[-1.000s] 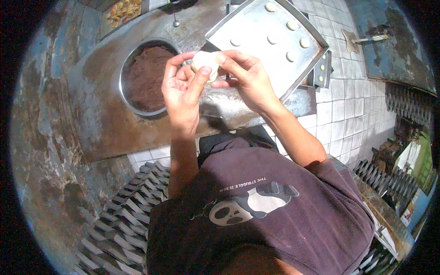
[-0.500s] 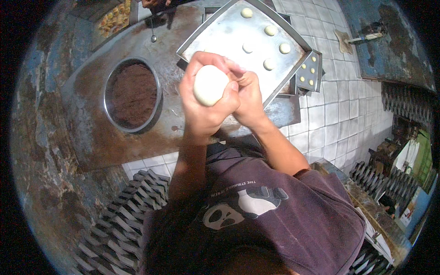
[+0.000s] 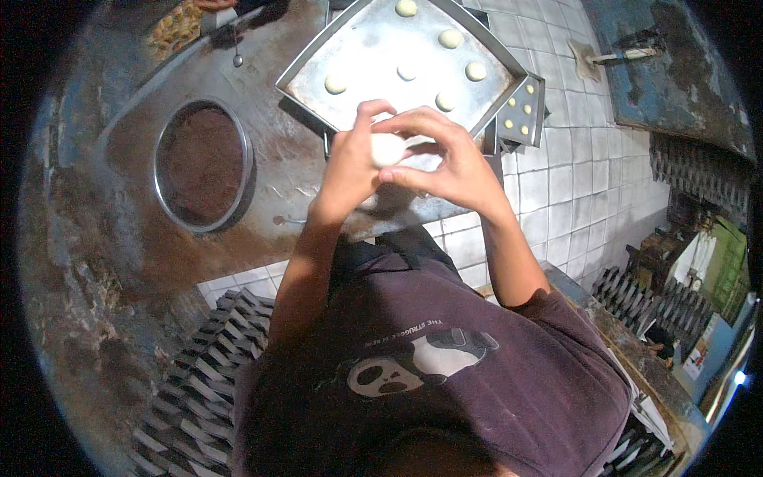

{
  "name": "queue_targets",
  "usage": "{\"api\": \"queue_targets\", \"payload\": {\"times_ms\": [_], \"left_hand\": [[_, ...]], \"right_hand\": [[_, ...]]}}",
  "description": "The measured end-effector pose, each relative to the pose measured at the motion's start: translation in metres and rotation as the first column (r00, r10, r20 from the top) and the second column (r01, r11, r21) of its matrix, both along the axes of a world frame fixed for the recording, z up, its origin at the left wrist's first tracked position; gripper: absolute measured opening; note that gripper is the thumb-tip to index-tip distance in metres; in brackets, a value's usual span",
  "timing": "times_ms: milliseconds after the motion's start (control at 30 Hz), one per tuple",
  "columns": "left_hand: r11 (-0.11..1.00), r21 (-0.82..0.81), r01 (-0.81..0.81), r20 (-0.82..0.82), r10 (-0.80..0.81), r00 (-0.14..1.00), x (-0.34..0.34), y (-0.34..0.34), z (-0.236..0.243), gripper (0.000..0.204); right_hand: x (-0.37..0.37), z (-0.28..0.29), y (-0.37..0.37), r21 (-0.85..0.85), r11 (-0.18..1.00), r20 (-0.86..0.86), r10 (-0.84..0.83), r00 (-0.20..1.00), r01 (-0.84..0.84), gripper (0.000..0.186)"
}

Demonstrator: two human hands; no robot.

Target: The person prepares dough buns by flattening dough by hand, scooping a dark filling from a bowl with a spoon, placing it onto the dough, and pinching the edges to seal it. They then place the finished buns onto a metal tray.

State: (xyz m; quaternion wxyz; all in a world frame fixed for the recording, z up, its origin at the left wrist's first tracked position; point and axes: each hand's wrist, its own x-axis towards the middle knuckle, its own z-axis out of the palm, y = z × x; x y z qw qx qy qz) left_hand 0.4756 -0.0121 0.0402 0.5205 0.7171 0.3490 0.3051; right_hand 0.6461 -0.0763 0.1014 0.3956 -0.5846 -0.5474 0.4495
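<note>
A pale dough ball (image 3: 389,149) is between my two hands, just past the near corner of a metal baking tray (image 3: 485,131). The fingers of my left hand (image 3: 350,163) are curled about its left side. From the right, my right hand (image 3: 457,159) grips it between thumb and fingertips, leaving a gap behind the ball. Parts of the ball are hidden by fingers. Several small round dough pieces, one of them a dough ball (image 3: 335,83) at the left, sit spaced apart on the tray.
Left on the stained metal table (image 3: 119,215) stands a round metal bowl (image 3: 248,171) of brown crumbly filling (image 3: 199,163). Beyond lie a small spoon (image 3: 238,60) and another person's hand (image 3: 214,4). A smaller tray (image 3: 531,119) with dough pieces sits right, beside white tiles (image 3: 572,183).
My hands have come apart from a tight clasp, and a smaller dough ball now shows between them. My right hand's fingers have spread round it. The view has shifted, revealing the tray's left dough ball.
</note>
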Motion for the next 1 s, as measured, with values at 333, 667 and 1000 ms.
{"api": "queue_targets", "payload": {"times_ms": [333, 667, 1000], "left_hand": [[0.982, 0.042, 0.184, -0.093, -0.179, 0.979, 0.064, 0.019, -0.069, 0.063], [0.995, -0.067, -0.072, -0.289, 0.049, 0.956, -0.086, 0.005, -0.111, 0.098], [0.837, -0.222, -0.499, -0.414, 0.382, 0.826, -0.203, -0.08, -0.121, 0.095]], "right_hand": [[0.046, -0.063, 0.003, -0.148, 0.972, 0.093, -0.169, 0.981, 0.181, 0.042], [0.033, -0.255, -0.016, 0.002, 0.986, 0.901, 0.071, 0.427, -0.169, 0.072], [0.058, -0.281, 0.0, -0.231, 0.971, 0.465, 0.168, 0.869, -0.064, 0.081]]}}
